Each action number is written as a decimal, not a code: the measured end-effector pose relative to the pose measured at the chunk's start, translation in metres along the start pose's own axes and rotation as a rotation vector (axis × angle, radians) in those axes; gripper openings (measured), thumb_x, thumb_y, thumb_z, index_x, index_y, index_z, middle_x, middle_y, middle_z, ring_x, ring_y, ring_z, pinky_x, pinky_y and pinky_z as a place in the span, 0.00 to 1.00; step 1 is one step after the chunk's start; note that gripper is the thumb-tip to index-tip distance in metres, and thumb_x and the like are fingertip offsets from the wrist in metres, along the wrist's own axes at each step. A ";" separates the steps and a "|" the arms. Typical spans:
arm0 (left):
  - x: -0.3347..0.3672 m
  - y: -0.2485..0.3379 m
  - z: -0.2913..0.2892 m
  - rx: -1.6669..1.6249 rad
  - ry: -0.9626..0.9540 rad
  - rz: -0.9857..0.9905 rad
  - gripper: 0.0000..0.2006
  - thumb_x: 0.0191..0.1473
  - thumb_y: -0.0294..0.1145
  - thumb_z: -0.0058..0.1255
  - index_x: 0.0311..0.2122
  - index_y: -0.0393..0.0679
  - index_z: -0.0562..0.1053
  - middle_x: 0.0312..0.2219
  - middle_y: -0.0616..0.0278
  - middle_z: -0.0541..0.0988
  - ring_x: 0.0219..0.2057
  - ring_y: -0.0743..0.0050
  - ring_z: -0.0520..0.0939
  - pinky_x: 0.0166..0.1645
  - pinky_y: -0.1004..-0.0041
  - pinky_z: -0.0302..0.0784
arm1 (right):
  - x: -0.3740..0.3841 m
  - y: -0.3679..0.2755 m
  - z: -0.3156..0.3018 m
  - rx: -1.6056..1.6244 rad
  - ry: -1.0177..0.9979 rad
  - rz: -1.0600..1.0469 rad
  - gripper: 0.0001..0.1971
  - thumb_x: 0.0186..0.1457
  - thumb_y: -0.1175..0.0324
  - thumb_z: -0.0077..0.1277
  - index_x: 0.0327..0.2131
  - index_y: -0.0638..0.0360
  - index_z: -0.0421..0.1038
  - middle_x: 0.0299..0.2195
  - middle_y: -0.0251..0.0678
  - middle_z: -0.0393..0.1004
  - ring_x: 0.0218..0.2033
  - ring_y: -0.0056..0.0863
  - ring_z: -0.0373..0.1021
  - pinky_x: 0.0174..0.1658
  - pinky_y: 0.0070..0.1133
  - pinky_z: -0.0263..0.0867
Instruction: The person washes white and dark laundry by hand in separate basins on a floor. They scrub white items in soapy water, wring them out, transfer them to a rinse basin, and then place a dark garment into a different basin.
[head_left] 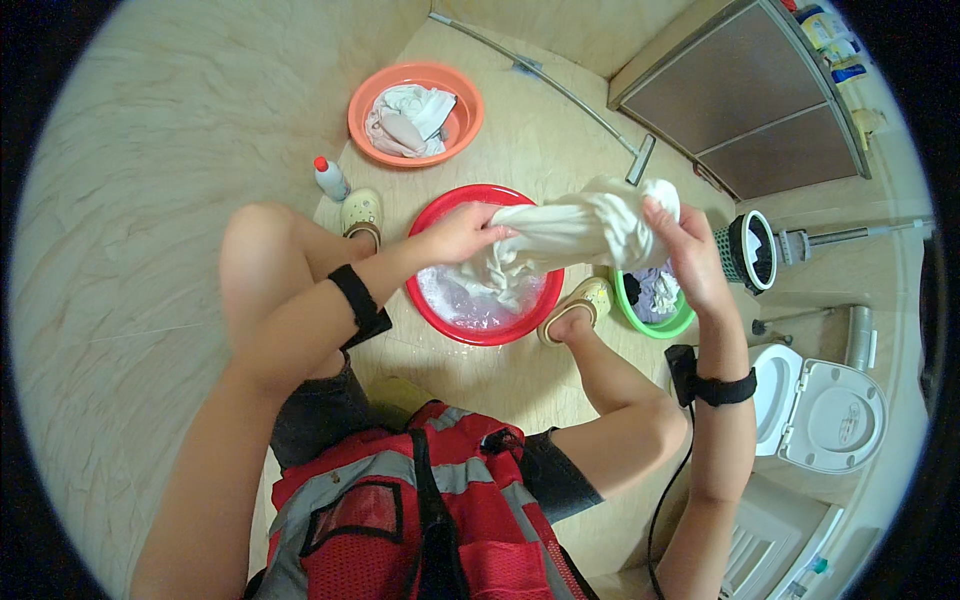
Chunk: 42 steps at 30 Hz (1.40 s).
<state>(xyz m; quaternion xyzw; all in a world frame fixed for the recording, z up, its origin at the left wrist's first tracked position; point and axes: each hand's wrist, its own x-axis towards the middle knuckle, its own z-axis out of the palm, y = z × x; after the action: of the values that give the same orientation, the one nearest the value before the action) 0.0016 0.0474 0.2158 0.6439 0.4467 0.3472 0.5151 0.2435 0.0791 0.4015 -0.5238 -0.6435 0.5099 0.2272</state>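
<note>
A wet white cloth is twisted into a thick rope between both hands, above a red basin of soapy water. My left hand grips the cloth's left end, where loose folds hang down into the suds. My right hand is closed round the bunched right end, held higher and further right, over a green basin. I am squatting, with both knees on either side of the red basin.
An orange basin with pale laundry sits further back. A small white bottle with a red cap stands to its left. The green basin holds dark and pale clothes. A bin, a toilet and a long-handled mop are at the right.
</note>
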 end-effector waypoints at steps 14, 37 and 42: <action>0.002 0.033 -0.053 -0.230 0.017 0.025 0.12 0.57 0.32 0.43 0.42 0.36 0.70 0.29 0.69 0.75 0.30 0.85 0.72 0.36 0.79 0.68 | 0.016 0.029 -0.021 -0.022 0.379 -0.176 0.17 0.57 0.57 0.43 0.32 0.64 0.72 0.26 0.28 0.72 0.26 0.14 0.64 0.31 0.16 0.60; 0.022 -0.210 0.055 1.056 -0.217 -0.256 0.29 0.47 0.25 0.43 0.57 0.61 0.59 0.61 0.62 0.48 0.59 0.46 0.51 0.56 0.41 0.52 | 0.120 0.336 0.181 -0.859 -0.294 0.110 0.45 0.42 0.56 0.58 0.61 0.41 0.42 0.62 0.51 0.29 0.61 0.57 0.37 0.58 0.38 0.49; 0.028 -0.237 0.067 1.100 -0.331 -0.359 0.34 0.48 0.25 0.44 0.59 0.68 0.52 0.62 0.72 0.39 0.60 0.53 0.51 0.59 0.50 0.52 | 0.120 0.344 0.201 -0.820 -0.340 0.360 0.51 0.34 0.63 0.64 0.61 0.36 0.41 0.62 0.50 0.19 0.62 0.55 0.32 0.56 0.46 0.48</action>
<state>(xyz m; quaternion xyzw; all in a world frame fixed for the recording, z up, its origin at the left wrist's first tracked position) 0.0213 0.0664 -0.0310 0.7759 0.5765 -0.1320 0.2196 0.1879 0.0803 -0.0111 -0.5826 -0.7187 0.3235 -0.1986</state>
